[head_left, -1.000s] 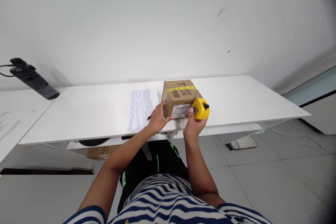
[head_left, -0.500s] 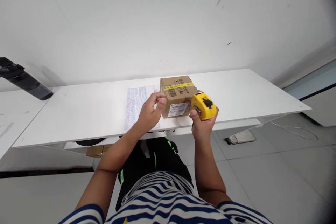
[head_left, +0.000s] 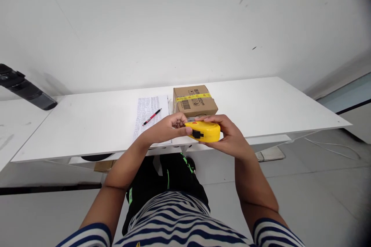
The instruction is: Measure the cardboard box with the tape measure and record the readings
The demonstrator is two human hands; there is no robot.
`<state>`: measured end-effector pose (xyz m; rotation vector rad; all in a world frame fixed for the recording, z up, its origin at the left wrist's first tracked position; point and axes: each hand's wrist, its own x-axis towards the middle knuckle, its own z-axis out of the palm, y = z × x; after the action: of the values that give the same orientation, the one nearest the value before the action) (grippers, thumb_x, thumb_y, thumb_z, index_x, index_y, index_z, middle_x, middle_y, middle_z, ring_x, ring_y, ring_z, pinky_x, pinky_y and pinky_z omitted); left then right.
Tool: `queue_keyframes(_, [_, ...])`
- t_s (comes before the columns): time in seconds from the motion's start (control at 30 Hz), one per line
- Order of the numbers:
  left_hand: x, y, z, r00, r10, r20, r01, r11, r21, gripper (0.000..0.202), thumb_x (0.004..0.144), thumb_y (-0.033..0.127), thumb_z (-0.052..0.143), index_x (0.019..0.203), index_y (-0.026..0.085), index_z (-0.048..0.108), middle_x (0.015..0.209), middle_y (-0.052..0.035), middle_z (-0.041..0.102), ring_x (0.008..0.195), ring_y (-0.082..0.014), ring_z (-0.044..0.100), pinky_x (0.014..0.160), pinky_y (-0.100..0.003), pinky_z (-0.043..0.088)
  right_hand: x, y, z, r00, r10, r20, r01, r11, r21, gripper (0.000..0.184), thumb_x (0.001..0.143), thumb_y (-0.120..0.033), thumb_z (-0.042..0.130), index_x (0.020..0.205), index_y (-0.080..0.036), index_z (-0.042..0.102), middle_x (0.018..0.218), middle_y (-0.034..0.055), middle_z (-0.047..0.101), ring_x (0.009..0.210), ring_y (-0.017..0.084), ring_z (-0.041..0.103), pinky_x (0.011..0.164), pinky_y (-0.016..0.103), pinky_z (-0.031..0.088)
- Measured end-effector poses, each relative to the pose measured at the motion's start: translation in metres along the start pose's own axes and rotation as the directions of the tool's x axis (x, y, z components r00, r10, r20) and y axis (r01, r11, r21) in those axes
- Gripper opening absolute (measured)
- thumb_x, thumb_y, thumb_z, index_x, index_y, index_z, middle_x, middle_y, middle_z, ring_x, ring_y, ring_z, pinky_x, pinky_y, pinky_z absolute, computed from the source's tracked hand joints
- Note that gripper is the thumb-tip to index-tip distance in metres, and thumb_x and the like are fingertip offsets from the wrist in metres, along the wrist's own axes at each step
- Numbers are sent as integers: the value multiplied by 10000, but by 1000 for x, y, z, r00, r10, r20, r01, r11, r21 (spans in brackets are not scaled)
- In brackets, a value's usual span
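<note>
A yellow tape measure (head_left: pixel 213 132) with a black slide lock is held in front of the shelf's near edge. My right hand (head_left: pixel 232 136) wraps round its right end. At the other end, my left hand (head_left: pixel 177 126) is closed with its thumb against the case; its curled fingertips are partly hidden, and so is the blade's tip. Just behind both hands stands a brown cardboard box (head_left: pixel 181 114) banded with yellow tape. The hands cover much of its front label. Left of the box lies a sheet of handwritten paper (head_left: pixel 145 109), with a red and black pen (head_left: pixel 152 117) on it.
The box and paper rest on a white shelf top (head_left: pixel 87 123) against a white wall (head_left: pixel 174 27). A dark bottle (head_left: pixel 31 92) stands at the far left. Below the shelf, a small cardboard piece (head_left: pixel 102 166) and a pale cable (head_left: pixel 333 146) are visible.
My right hand has brought the tape measure left and turned it sideways. My left hand has moved onto its end from apart, uncovering the pen on the paper.
</note>
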<state>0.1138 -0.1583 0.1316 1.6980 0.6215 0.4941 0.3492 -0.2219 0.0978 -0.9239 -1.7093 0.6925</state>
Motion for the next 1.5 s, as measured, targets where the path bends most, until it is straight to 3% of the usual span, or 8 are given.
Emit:
queue_keyframes(0.3, [20, -17, -52, 872, -101, -479, 89, 995, -47, 443, 852, 546, 716, 681, 210, 482, 628, 30, 498, 569, -91, 445, 581, -260, 370, 32, 58, -90, 900, 51, -433, -91, 993, -71, 639, 677, -424, 937, 1270, -311, 727, 1164, 45, 756, 979, 240, 717, 840, 420, 642])
queue_keyframes(0.47, [45, -36, -86, 860, -274, -431, 259, 961, -94, 459, 814, 590, 737, 701, 216, 495, 679, 12, 508, 608, -115, 472, 632, -295, 400, 46, 87, -116, 896, 126, -425, -231, 951, -205, 704, 732, -432, 881, 1396, -325, 670, 1171, 35, 752, 846, 190, 662, 851, 444, 626])
queue_keyframes(0.6, [72, -31, -64, 819, -218, -531, 285, 957, 46, 521, 734, 618, 805, 991, 235, 564, 1191, -114, 659, 1080, -251, 624, 900, -369, 473, 58, 86, -105, 918, 148, -367, -240, 946, -218, 726, 773, -468, 828, 1454, -316, 627, 1252, 47, 733, 860, 175, 649, 851, 405, 615])
queue_keyframes(0.73, [85, -27, -42, 739, -233, -632, 261, 964, -49, 784, 744, 554, 819, 1341, 262, 402, 1629, -182, 371, 1479, -312, 416, 1133, -423, 389, 56, 87, -99, 908, 189, -373, -267, 948, -170, 743, 772, -470, 828, 1467, -320, 612, 1271, 45, 723, 891, 178, 653, 869, 404, 611])
queue_keyframes(0.97, [75, -37, -52, 815, -278, -508, 308, 951, -26, 589, 781, 749, 696, 994, 230, 517, 1208, -118, 656, 1050, -253, 637, 814, -353, 467, 52, 95, -91, 900, 99, -425, -192, 964, -183, 719, 778, -482, 818, 1436, -264, 624, 1246, 73, 715, 850, 165, 649, 776, 363, 610])
queue_keyframes(1.13, [60, -23, -63, 871, -207, -445, 266, 961, 74, 470, 858, 637, 682, 725, 207, 544, 790, -43, 609, 690, -147, 519, 677, -322, 406, 25, 59, -68, 833, -270, -482, -48, 834, -550, 564, 813, -491, 799, 1303, -250, 659, 1171, 89, 734, 719, 149, 615, 606, 316, 558])
queue_keyframes(1.3, [66, 17, -84, 925, 44, -377, -47, 999, 2, 369, 807, 512, 784, 765, 186, 615, 813, -24, 637, 741, -126, 566, 757, -313, 456, -23, 15, -6, 635, -715, -292, 219, 529, -820, 765, 773, -388, 879, 1435, -298, 506, 972, 33, 688, 760, 179, 644, 609, 299, 547])
queue_keyframes(1.5, [101, 65, -73, 950, 101, -297, -84, 994, 71, 305, 845, 446, 764, 804, 173, 635, 872, -42, 679, 846, -148, 622, 853, -346, 489, -28, 7, 72, 540, -674, -504, 67, 632, -772, 755, 840, -343, 826, 1501, -252, 474, 974, 44, 562, 791, 177, 577, 645, 307, 559])
